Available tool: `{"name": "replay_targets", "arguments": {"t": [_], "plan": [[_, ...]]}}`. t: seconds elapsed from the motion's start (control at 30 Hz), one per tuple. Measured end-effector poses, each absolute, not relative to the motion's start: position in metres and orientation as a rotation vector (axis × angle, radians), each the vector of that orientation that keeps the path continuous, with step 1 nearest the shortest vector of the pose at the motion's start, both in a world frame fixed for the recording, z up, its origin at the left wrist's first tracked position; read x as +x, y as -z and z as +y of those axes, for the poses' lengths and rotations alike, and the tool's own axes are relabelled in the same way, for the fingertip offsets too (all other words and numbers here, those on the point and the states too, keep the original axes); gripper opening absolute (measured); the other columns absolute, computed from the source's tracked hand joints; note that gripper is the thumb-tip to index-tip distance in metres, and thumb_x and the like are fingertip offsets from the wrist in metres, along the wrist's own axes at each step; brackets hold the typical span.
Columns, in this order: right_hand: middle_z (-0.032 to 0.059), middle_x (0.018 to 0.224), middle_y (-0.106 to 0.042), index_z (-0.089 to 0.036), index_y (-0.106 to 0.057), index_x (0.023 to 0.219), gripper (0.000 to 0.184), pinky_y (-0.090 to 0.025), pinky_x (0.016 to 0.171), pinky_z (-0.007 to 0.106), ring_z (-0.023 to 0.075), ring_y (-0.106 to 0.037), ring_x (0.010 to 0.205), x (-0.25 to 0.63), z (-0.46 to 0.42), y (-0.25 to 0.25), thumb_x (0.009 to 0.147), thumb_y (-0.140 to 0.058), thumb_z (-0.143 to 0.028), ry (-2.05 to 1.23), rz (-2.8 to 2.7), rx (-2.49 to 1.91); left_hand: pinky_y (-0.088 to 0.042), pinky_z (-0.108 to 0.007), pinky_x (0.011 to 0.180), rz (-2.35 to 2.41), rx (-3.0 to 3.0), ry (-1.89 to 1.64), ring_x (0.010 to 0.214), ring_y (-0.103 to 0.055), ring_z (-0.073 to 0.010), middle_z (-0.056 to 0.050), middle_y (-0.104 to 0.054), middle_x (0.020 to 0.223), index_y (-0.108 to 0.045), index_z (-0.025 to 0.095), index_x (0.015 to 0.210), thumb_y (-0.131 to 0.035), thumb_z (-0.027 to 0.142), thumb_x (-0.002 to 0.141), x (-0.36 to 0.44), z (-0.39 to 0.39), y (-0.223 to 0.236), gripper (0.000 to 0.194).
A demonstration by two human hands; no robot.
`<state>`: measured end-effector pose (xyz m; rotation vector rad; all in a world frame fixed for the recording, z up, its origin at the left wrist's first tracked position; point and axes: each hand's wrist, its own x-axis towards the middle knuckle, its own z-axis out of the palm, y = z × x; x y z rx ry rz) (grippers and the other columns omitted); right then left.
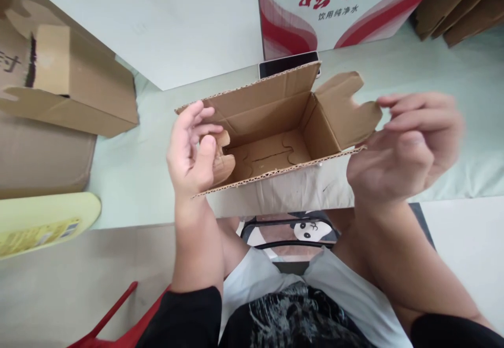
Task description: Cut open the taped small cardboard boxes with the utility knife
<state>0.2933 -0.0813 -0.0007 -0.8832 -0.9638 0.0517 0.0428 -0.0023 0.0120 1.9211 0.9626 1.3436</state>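
An open cardboard box (271,151) stands on the cloth-covered table, its long side flaps raised. Slots and a curved seam mark its inner floor. At its left end my left hand (192,151) curls around the small notched end flap (223,167), thumb on the near side and fingers bent over the far side. My right hand (409,143) is at the opposite end. Its fingertips touch the outer edge of the right end flap (348,109), which leans outward; the fingers are loosely bent and the thumb stands apart.
Behind the box lies a dark-screened device (289,65), before a white carton (153,17) and a red-and-white printed carton (346,12). Another brown box (90,80) is at left, above a yellow-green container (47,222). Folded cardboard (452,7) stands at far right.
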Motion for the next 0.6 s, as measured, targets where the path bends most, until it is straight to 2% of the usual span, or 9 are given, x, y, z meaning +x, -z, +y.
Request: {"name": "replay_targets", "arguments": {"t": [0.07, 0.13, 0.17, 0.27, 0.33, 0.4, 0.43, 0.5, 0.6], "plan": [[0.0044, 0.106, -0.056, -0.033, -0.069, 0.095, 0.012, -0.063, 0.086, 0.047, 0.0270, -0.065, 0.112, 0.293, -0.082, 0.002, 0.093, -0.067, -0.044, -0.180, -0.924, -0.877, -0.059, -0.044, 0.096, 0.892, 1.822, -1.371, 0.109, -0.072, -0.0229, -0.002, -0.071, 0.130, -0.068, 0.037, 0.132, -0.061, 0.050, 0.101, 0.045, -0.001, -0.008, 0.034], [0.0033, 0.107, -0.064, -0.034, -0.067, 0.105, 0.021, -0.064, 0.089, 0.049, 0.0254, -0.069, 0.104, 0.293, -0.085, 0.004, 0.094, -0.065, -0.053, -0.374, -1.031, -0.900, -0.059, -0.048, 0.101, 0.899, 1.747, -1.381, 0.118, -0.070, -0.0261, -0.002, -0.072, 0.129, -0.068, 0.038, 0.128, -0.056, 0.058, 0.101, 0.046, 0.001, -0.006, 0.036], [0.0024, 0.102, -0.068, -0.034, -0.066, 0.107, 0.025, -0.062, 0.096, 0.052, 0.0242, -0.072, 0.096, 0.293, -0.087, 0.004, 0.095, -0.064, -0.055, -0.449, -1.130, -0.920, -0.059, -0.050, 0.103, 0.920, 1.716, -1.384, 0.122, -0.069, -0.0275, -0.002, -0.072, 0.129, -0.068, 0.038, 0.126, -0.052, 0.064, 0.101, 0.047, 0.002, -0.007, 0.039], [-0.0004, 0.087, -0.074, -0.030, -0.068, 0.107, 0.028, -0.046, 0.120, 0.059, 0.0221, -0.075, 0.083, 0.295, -0.093, 0.006, 0.095, -0.064, -0.055, -0.536, -1.394, -1.005, -0.057, -0.052, 0.111, 0.943, 1.668, -1.368, 0.129, -0.067, -0.0289, -0.001, -0.073, 0.127, -0.069, 0.040, 0.119, -0.042, 0.077, 0.098, 0.048, -0.001, -0.013, 0.051], [-0.0004, 0.088, -0.075, -0.030, -0.068, 0.105, 0.023, -0.042, 0.123, 0.057, 0.0218, -0.075, 0.084, 0.295, -0.095, 0.008, 0.098, -0.061, -0.051, -0.508, -1.406, -1.065, -0.053, -0.054, 0.116, 0.909, 1.679, -1.332, 0.133, -0.064, -0.0298, -0.001, -0.072, 0.127, -0.070, 0.039, 0.115, -0.034, 0.084, 0.095, 0.047, -0.004, -0.019, 0.061], [0.0012, 0.094, -0.074, -0.032, -0.067, 0.107, 0.020, -0.047, 0.119, 0.054, 0.0229, -0.075, 0.090, 0.294, -0.093, 0.012, 0.101, -0.058, -0.048, -0.444, -1.340, -1.124, -0.049, -0.056, 0.120, 0.882, 1.733, -1.321, 0.137, -0.061, -0.0311, -0.001, -0.070, 0.131, -0.069, 0.040, 0.114, -0.029, 0.092, 0.089, 0.045, -0.006, -0.022, 0.070], [0.0026, 0.099, -0.073, -0.033, -0.066, 0.111, 0.019, -0.050, 0.116, 0.053, 0.0241, -0.074, 0.096, 0.294, -0.092, 0.015, 0.101, -0.059, -0.047, -0.399, -1.303, -1.156, -0.048, -0.057, 0.121, 0.880, 1.770, -1.329, 0.139, -0.060, -0.0317, -0.001, -0.068, 0.134, -0.068, 0.041, 0.115, -0.029, 0.096, 0.085, 0.043, -0.006, -0.021, 0.073], [0.0052, 0.111, -0.069, -0.034, -0.062, 0.119, 0.023, -0.055, 0.108, 0.050, 0.0264, -0.071, 0.108, 0.293, -0.088, 0.021, 0.099, -0.061, -0.046, -0.314, -1.242, -1.201, -0.048, -0.056, 0.120, 0.909, 1.842, -1.337, 0.142, -0.057, -0.0324, 0.000, -0.064, 0.141, -0.066, 0.045, 0.116, -0.041, 0.101, 0.075, 0.039, -0.004, -0.017, 0.073], [0.0082, 0.129, -0.060, -0.036, -0.055, 0.128, 0.034, -0.058, 0.103, 0.050, 0.0295, -0.062, 0.128, 0.293, -0.083, 0.028, 0.097, -0.062, -0.048, -0.288, -1.219, -1.238, -0.052, -0.053, 0.114, 0.999, 1.892, -1.361, 0.147, -0.051, -0.0318, 0.000, -0.056, 0.150, -0.062, 0.045, 0.122, -0.068, 0.087, 0.072, 0.036, 0.003, -0.010, 0.066]]}}
